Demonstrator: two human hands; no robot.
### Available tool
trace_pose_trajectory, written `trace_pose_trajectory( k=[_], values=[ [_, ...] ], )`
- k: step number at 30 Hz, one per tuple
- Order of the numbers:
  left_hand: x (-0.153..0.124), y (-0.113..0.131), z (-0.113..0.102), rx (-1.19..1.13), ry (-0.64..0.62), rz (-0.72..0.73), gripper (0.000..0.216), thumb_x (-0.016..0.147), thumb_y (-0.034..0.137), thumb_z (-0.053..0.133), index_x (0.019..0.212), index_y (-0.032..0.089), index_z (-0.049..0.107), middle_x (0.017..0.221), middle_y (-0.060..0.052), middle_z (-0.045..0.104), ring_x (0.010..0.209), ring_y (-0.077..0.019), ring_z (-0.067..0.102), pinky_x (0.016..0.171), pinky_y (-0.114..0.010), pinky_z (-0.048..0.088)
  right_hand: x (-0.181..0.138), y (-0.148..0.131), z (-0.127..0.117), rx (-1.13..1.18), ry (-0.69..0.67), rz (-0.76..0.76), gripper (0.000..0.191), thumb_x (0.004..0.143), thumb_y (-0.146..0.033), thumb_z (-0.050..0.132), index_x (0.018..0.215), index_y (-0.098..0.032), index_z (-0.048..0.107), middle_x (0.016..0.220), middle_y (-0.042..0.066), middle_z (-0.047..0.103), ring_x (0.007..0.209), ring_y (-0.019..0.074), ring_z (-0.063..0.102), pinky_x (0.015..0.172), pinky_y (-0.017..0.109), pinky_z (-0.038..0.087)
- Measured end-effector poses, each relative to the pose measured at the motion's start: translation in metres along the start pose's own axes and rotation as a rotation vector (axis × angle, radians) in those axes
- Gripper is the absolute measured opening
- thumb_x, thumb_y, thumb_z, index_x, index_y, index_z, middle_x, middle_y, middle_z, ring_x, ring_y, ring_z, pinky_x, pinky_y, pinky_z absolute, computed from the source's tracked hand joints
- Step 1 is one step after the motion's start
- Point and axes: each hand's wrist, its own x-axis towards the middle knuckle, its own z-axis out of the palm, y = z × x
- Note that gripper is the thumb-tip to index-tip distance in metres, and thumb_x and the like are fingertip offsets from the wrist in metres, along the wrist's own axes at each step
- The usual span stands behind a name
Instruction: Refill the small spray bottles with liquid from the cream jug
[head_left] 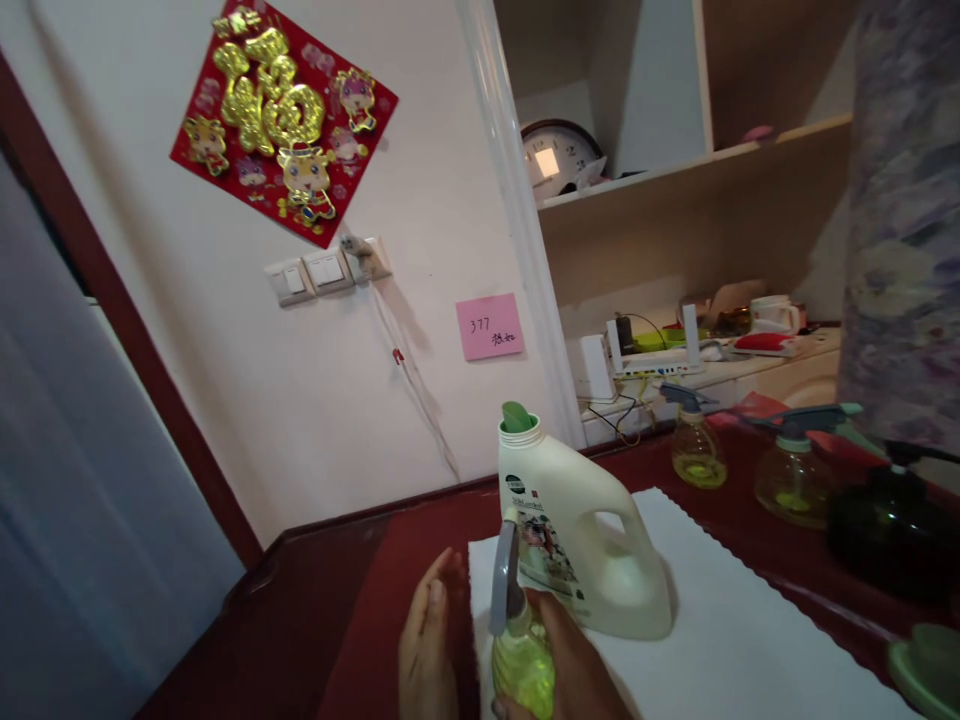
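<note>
My right hand [574, 655] is wrapped round a spray bottle [523, 665] with yellow-green liquid and a grey trigger head. Just left of the bottle, my left hand [429, 640] is held upright with its fingers stretched out, apart from the bottle and holding nothing. Behind the spray bottle stands a large cream detergent jug [592, 530] with a printed label and a side handle. Its mouth is uncapped and shows a green spout [516, 415]. The jug rests on a white sheet [720, 600].
On the dark red table [360, 590], a spray bottle [697, 455], another spray bottle [795, 480] and a dark pump bottle [896, 525] stand at the right. A green cap-like object [930, 665] lies near the right edge. Behind are a wall and a shelf with a router [660, 365].
</note>
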Motion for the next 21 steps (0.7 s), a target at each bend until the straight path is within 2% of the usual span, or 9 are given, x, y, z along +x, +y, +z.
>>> trace_pose_trajectory(
  k=[4,8,12,14,18,21],
  values=[
    [0.003,-0.008,-0.002,0.049,-0.069,-0.031,0.054,0.088,0.06,0.064,0.12,0.017,0.069,0.132,-0.015,0.069,0.126,-0.032,0.062,0.111,-0.047,0.045,0.004,-0.029,-0.014,-0.059,0.053,-0.064,0.074,0.057,-0.014,0.074,0.128,-0.024,0.056,0.128,0.012,0.068,0.124,0.0371,0.061,0.105,0.047,0.049],
    [-0.001,-0.021,-0.002,0.168,-0.147,0.021,0.055,0.086,0.058,0.06,0.119,0.015,0.069,0.131,-0.016,0.068,0.125,-0.033,0.061,0.109,-0.047,0.045,0.013,-0.074,-0.049,-0.11,0.122,-0.09,0.063,0.066,-0.025,0.073,0.127,-0.024,0.057,0.124,0.01,0.071,0.118,0.0336,0.066,0.102,0.046,0.053],
    [-0.005,-0.04,-0.003,0.554,-0.372,0.163,0.045,0.089,0.04,0.054,0.124,0.015,0.069,0.13,-0.017,0.068,0.125,-0.0312,0.06,0.111,-0.048,0.044,0.023,-0.108,-0.089,-0.093,0.187,-0.085,0.053,0.074,-0.041,0.071,0.124,-0.026,0.058,0.118,0.01,0.074,0.11,0.0332,0.07,0.092,0.046,0.058],
    [-0.006,-0.046,-0.003,0.787,-0.522,0.216,0.049,0.087,0.031,0.056,0.133,0.015,0.065,0.139,-0.016,0.064,0.133,-0.0318,0.056,0.115,-0.049,0.04,0.028,-0.117,-0.103,-0.098,0.215,-0.067,0.055,0.074,-0.043,0.073,0.124,-0.026,0.057,0.117,0.011,0.074,0.108,0.034,0.07,0.09,0.047,0.059],
    [-0.003,-0.054,-0.008,1.146,-0.756,0.289,0.061,0.079,0.026,0.066,0.14,0.018,0.062,0.151,-0.014,0.055,0.143,-0.0373,0.046,0.119,-0.054,0.036,0.028,-0.131,-0.119,-0.148,0.156,-0.077,0.061,0.071,-0.04,0.075,0.125,-0.023,0.053,0.121,0.012,0.07,0.108,0.0322,0.069,0.094,0.05,0.055],
    [0.009,-0.075,-0.019,1.207,-0.762,0.486,0.051,0.086,0.033,0.064,0.137,0.026,0.066,0.146,-0.011,0.059,0.136,-0.0359,0.054,0.113,-0.05,0.046,0.017,-0.14,-0.125,-0.097,0.063,-0.083,0.057,0.073,-0.029,0.07,0.127,-0.023,0.052,0.124,0.01,0.069,0.11,0.0284,0.068,0.096,0.045,0.054]
  ],
)
